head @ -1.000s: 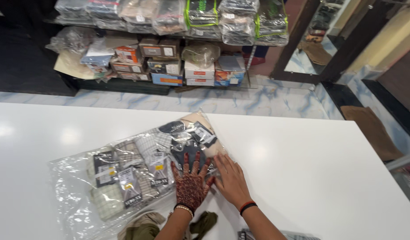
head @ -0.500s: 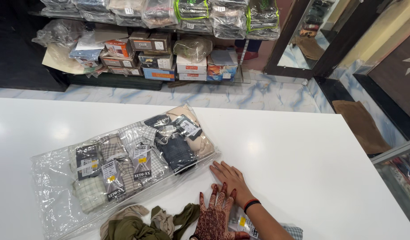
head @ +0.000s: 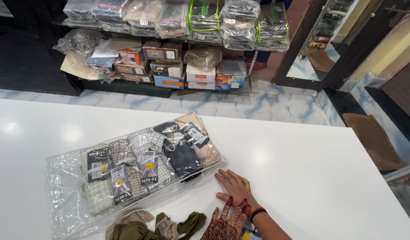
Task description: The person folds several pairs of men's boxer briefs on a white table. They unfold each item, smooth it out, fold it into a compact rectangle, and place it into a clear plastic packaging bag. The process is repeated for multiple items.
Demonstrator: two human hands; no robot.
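Clear garment pack point(head: 134, 171), lengthwise lower-left→upper-right.

Our right hand point(head: 235, 186) lies flat, palm down, its fingers point(head: 223, 176) stretched forward and to the left and held close together, the thumb out to the side. A dark band with an orange edge circles the right wrist point(head: 257, 214), and the bare forearm runs off toward the lower right corner. Our left hand point(head: 225, 222) sits just beside and below it, back upward and covered in dark red henna patterns, its fingers spread and pointing up, their tips nearly touching the right hand. Neither hand grips anything.
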